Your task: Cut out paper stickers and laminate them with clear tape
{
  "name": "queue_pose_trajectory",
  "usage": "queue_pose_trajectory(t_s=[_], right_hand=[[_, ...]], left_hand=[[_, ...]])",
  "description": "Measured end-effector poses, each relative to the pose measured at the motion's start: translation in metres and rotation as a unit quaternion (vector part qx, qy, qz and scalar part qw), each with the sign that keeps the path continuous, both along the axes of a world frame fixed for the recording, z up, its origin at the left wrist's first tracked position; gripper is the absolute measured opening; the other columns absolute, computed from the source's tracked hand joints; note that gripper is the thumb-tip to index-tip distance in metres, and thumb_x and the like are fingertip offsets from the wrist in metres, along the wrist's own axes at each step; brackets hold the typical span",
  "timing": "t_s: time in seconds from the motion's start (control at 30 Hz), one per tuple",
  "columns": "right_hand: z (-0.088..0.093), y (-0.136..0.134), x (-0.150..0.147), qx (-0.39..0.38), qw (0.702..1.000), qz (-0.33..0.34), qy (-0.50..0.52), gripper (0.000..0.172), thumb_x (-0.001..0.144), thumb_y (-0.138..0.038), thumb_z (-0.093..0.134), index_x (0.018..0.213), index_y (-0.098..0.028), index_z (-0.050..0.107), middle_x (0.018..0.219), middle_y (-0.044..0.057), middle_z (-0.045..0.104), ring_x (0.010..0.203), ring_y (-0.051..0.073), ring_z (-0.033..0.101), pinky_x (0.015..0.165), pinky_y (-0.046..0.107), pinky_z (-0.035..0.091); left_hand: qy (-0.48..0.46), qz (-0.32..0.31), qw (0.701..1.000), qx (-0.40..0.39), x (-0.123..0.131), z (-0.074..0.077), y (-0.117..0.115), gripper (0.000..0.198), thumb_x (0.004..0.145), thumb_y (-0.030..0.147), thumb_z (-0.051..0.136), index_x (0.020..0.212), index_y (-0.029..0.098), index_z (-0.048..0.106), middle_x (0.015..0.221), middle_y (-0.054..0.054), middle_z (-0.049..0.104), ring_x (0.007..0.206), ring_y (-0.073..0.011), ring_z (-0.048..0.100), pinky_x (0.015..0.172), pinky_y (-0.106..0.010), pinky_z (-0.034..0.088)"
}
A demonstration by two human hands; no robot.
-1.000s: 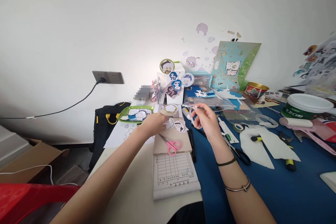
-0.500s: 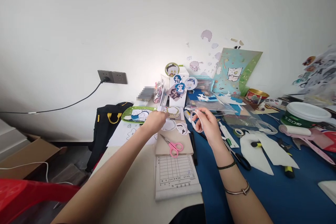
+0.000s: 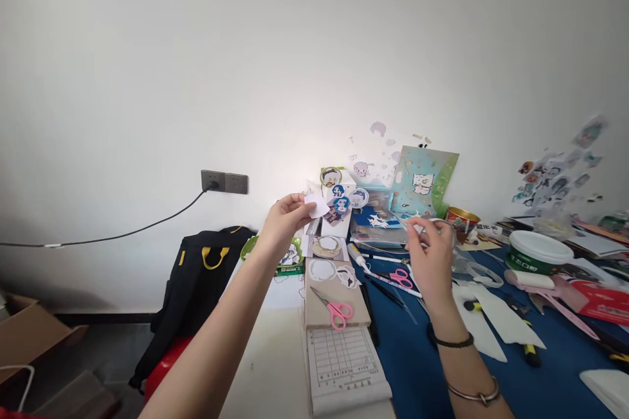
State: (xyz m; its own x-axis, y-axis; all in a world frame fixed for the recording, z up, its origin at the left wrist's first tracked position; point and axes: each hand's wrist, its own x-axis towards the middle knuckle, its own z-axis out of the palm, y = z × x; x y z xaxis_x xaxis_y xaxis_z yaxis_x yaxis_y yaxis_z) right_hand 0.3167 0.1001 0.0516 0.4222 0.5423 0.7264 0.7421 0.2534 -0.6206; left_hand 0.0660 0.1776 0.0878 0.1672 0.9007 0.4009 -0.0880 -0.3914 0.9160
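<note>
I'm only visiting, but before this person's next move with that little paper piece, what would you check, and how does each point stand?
1. Left hand grips the white paper cut-out: ok.
2. Cut-out lifted off the desk: ok.
3. Right hand holds the clear tape ring: ok.
4. Tape end peeled free: cannot tell.
5. Pink scissors lie on the brown pad, away from both hands: ok.
</note>
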Motion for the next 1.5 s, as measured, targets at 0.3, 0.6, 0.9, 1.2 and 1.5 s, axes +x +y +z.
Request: queue_pose_trajectory(t_s=[0.3, 0.6, 0.9, 1.2, 1.5], right_hand=[[0.075, -0.032, -0.03, -0.025, 0.98, 0.002, -0.199, 0.024, 0.09, -0.037, 0.047, 0.096, -0.025, 0.068, 0.098, 0.007, 0.043, 0.046, 0.007, 0.042, 0.046, 0.028, 0.04], [0.08, -0.034, -0.052, -0.041, 0.964, 0.206, -0.164, 0.024, 0.093, -0.029, 0.046, 0.11, -0.029, 0.063, 0.066, -0.002, 0.044, 0.043, 0.009, 0.032, 0.039, 0.024, 0.025], [0.078, -0.044, -0.05, -0.027, 0.922, 0.37, -0.112, 0.033, 0.093, -0.018, 0.041, 0.123, -0.031, 0.045, 0.053, -0.007, 0.031, 0.044, 0.012, 0.031, 0.042, 0.026, 0.025], [0.076, -0.033, -0.05, -0.006, 0.917, 0.396, -0.039, 0.04, 0.095, -0.029, 0.041, 0.134, -0.033, 0.04, 0.057, -0.004, 0.036, 0.048, 0.014, 0.035, 0.045, 0.028, 0.03], [0.072, -0.015, -0.051, -0.021, 0.933, 0.354, 0.056, 0.016, 0.093, -0.033, 0.044, 0.098, -0.025, 0.058, 0.068, -0.001, 0.045, 0.056, 0.012, 0.042, 0.049, 0.023, 0.034]], left_hand=[[-0.111, -0.066, 0.992, 0.003, -0.001, 0.029, -0.043, 0.012, 0.072, 0.025, 0.069, 0.079, 0.016, 0.064, 0.078, -0.002, 0.07, 0.066, -0.0119, 0.064, 0.071, -0.027, 0.054], [-0.103, -0.032, 0.994, -0.002, 0.002, 0.033, -0.052, 0.015, 0.071, 0.024, 0.07, 0.075, 0.018, 0.056, 0.074, -0.002, 0.067, 0.069, -0.0139, 0.065, 0.068, -0.027, 0.054], [-0.061, -0.047, 0.997, -0.008, 0.02, 0.026, -0.059, 0.016, 0.07, 0.022, 0.071, 0.079, 0.017, 0.059, 0.075, -0.001, 0.064, 0.068, -0.0115, 0.061, 0.063, -0.022, 0.053], [-0.093, -0.075, 0.991, -0.059, 0.034, 0.023, -0.068, 0.017, 0.081, 0.034, 0.058, 0.076, 0.018, 0.056, 0.082, -0.003, 0.065, 0.076, -0.0168, 0.066, 0.073, -0.03, 0.055], [-0.136, -0.101, 0.981, -0.091, 0.063, -0.001, -0.086, 0.019, 0.087, 0.036, 0.05, 0.076, 0.022, 0.048, 0.05, 0.005, 0.049, 0.054, -0.0113, 0.05, 0.057, -0.021, 0.042]])
